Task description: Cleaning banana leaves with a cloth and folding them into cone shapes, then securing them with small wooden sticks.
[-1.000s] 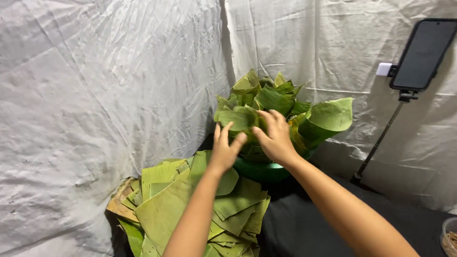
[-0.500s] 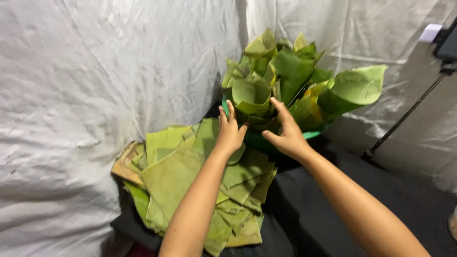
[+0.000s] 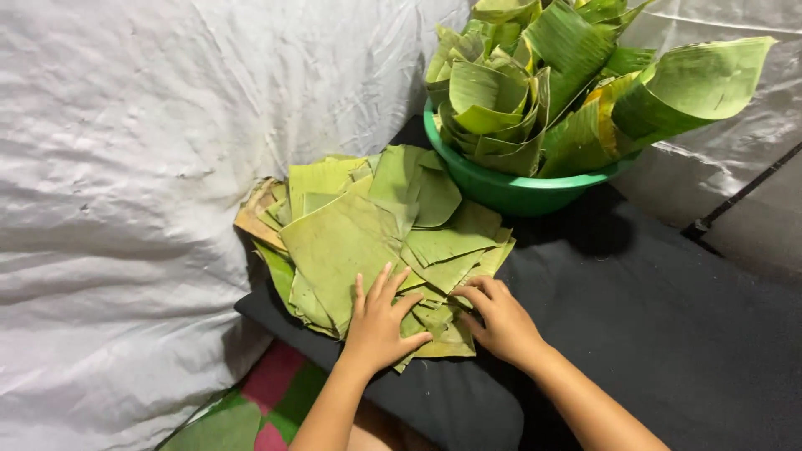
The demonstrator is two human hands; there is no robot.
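Observation:
A flat pile of cut green leaf pieces (image 3: pixel 368 234) lies on a black cloth (image 3: pixel 668 334). My left hand (image 3: pixel 380 321) rests palm down on the pile's near edge, fingers spread. My right hand (image 3: pixel 499 320) touches the pile's near right corner, fingers curled onto a leaf piece; whether it grips one I cannot tell. Behind the pile stands a green plastic basin (image 3: pixel 510 188) filled with several curled, folded leaves (image 3: pixel 551 83).
A white crinkled sheet (image 3: pixel 125 167) hangs at the left and back. A dark stand leg (image 3: pixel 735 200) crosses the right edge. A pink and green patterned mat (image 3: pixel 251 401) shows at the bottom left.
Both hands came down from the leaves in the basin to the near edge of the flat pile. The view has tilted down and moved closer.

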